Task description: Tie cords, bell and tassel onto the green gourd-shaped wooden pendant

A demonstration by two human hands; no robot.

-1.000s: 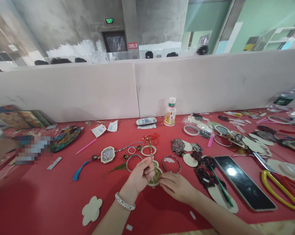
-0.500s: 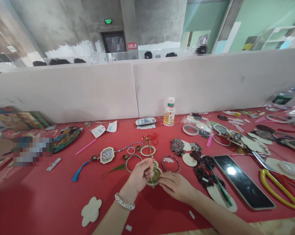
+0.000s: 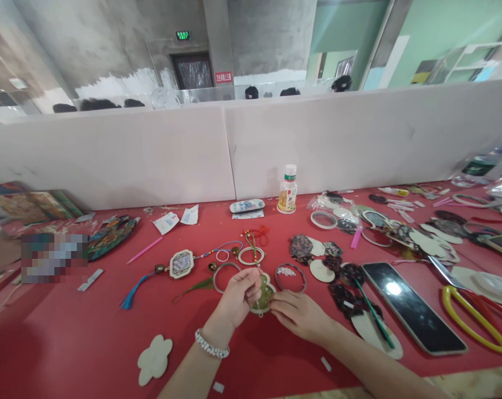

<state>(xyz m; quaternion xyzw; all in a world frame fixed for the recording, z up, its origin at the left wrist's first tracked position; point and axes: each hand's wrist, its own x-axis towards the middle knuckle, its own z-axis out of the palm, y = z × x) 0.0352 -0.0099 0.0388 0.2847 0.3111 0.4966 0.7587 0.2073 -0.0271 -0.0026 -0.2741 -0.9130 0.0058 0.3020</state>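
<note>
My left hand [image 3: 235,301], with a bead bracelet at the wrist, pinches a thin cord over a small gourd-shaped pendant [image 3: 264,295] with a green face and pale rim, lying on the red table [image 3: 88,343]. My right hand [image 3: 299,315] rests on the cloth and steadies the pendant's right edge with its fingertips. The cord runs up to a red and green knotted string with a white ring [image 3: 251,255].
A metal ring with white beads [image 3: 291,277] lies just behind the pendant. A phone [image 3: 412,307] and a yellow hoop [image 3: 473,320] lie to the right, a tasselled ornament [image 3: 182,263] to the left, a bottle [image 3: 288,189] by the white partition [image 3: 151,155]. A flower-shaped cutout [image 3: 154,359] lies near the front.
My left hand has dropped slightly toward the pendant, with the cord still pinched. My right hand stays in place.
</note>
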